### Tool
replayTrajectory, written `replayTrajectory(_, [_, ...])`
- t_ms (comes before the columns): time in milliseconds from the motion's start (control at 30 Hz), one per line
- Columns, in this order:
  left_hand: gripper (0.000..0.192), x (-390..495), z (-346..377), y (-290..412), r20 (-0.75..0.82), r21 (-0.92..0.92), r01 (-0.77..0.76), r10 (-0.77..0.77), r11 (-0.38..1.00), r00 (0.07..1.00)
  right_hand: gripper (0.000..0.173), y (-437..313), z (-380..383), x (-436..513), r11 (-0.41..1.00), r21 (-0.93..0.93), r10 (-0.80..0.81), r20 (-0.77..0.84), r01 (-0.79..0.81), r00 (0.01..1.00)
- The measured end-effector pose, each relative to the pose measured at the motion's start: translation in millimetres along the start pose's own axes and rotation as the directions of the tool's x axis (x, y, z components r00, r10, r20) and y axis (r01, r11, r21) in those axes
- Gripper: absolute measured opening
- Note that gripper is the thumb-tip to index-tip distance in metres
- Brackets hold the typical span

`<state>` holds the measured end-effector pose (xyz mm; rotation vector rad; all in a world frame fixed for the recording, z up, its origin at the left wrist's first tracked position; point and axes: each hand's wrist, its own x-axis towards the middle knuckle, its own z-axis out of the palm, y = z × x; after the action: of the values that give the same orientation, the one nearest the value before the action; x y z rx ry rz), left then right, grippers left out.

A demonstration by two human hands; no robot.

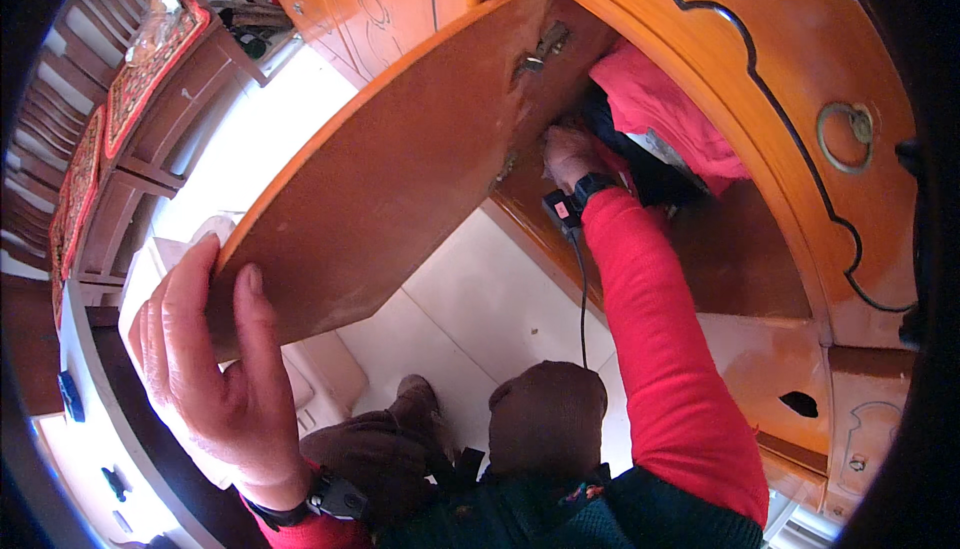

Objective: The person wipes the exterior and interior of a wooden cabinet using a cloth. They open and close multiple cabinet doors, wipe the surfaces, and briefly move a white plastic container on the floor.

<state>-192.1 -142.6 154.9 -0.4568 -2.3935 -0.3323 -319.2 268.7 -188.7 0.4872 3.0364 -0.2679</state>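
Observation:
My left hand (217, 369) grips the free edge of an open wooden cabinet door (390, 166), thumb on its inner face and fingers around the outside. My right hand (568, 155) reaches into the cabinet close to the door's hinge side. Its fingers are in shadow beside dark cloth (649, 166), and I cannot tell whether they hold anything. Pink-red folded cloth (667, 118) lies deeper inside, above the dark cloth. Some white material (660, 148) shows between the two. Bare brown cabinet floor (742, 256) is visible nearer to me.
Two metal hinges join the door to the cabinet frame. A drawer front with a brass ring pull (846, 136) is at the right. A wooden slatted bench (180, 106) with patterned cushions stands at the left. A cable (583, 294) hangs from my right wrist. Pale floor tiles (480, 286) lie below.

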Motion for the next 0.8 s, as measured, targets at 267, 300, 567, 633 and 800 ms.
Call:
replayTrajectory(267, [0.025,5,0,3,0.012,0.044,0.011,-0.011,0.999,1.0,0.026,-57,22,-56,0.971,0.175,-0.148,-0.106,0.165,0.983])
replayTrajectory(300, [0.024,5,-1,3,0.012,0.045,0.012,-0.012,0.999,1.0,0.026,-64,17,-68,0.955,0.182,-0.221,-0.092,0.235,0.971])
replayTrajectory(567, [0.038,5,1,-17,-0.07,-0.029,0.053,-0.055,0.998,0.996,0.026,-57,-37,-83,0.945,0.281,-0.125,-0.161,0.167,0.979])
replayTrajectory(633, [0.044,2,1,-26,-0.087,-0.096,0.079,-0.087,0.992,0.992,0.018,-64,-26,-82,0.77,0.636,-0.008,-0.069,0.05,0.998])
replayTrajectory(800, [0.051,-1,2,-42,0.133,-0.544,0.387,-0.378,0.744,0.916,0.017,-83,12,-104,0.846,0.421,-0.23,-0.266,0.328,0.936])
